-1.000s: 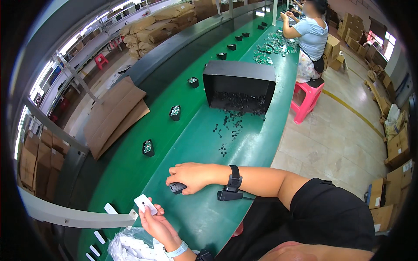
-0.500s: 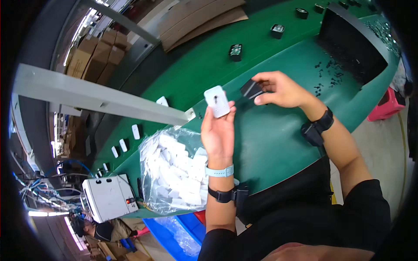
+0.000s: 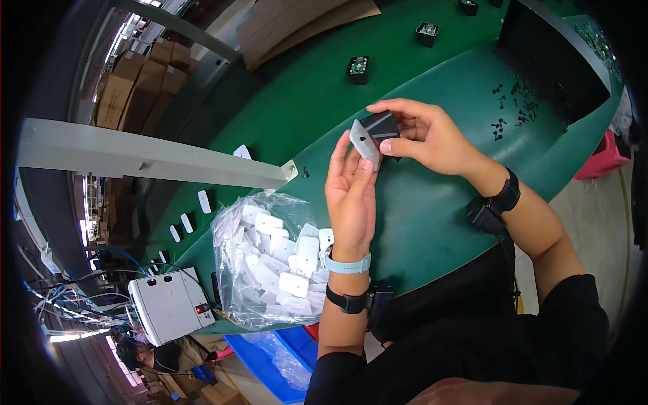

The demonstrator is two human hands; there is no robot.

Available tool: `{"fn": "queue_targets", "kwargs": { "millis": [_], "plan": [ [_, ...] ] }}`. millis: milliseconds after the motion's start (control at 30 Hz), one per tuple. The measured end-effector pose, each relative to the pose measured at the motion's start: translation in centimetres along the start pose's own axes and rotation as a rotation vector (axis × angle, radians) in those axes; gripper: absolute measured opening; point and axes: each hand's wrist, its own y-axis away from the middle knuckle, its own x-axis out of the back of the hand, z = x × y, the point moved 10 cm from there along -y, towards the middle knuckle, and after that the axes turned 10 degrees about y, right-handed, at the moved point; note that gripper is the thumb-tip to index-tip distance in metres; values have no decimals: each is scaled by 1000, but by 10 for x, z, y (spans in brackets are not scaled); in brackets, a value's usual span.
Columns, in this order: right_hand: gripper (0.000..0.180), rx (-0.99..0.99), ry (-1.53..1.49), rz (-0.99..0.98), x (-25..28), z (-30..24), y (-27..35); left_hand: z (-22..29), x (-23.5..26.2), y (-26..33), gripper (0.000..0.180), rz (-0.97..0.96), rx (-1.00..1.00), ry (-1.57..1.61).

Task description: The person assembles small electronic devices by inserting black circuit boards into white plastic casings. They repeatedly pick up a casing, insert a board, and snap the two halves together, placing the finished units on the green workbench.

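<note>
L hand [image 3: 351, 196] pinching flat white rounded-rect. plastic cover [image 3: 366, 147], thumb vs. fingers; cover tilted. R hand [image 3: 440, 142] gripping small black boxy plastic housing [image 3: 381, 127] betw. thumb & fingers. Cover right beside housing, contact unclear; both over dk-green bench [image 3: 425, 229]. Clear plastic bag [image 3: 227, 277] w/ white covers [image 3: 294, 284] near L wrist.

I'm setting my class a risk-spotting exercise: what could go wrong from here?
The white cover, tilted in the left hand, might meet the black box in the right hand crookedly. The nearby plastic bag could snag the left wrist. Loose black pieces on the table might get knocked away.
</note>
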Motion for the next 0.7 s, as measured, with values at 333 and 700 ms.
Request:
{"fn": "queue_targets", "kwargs": {
  "millis": [333, 700],
  "plan": [
    [41, 83, 182, 88, 2, -10, 4, 1, -2, 2, 53, -13, -26, -115],
    [42, -40, 54, 7, -4, 4, 4, 8, 3, 4, 49, 8, -117, -286]
  ]
}}
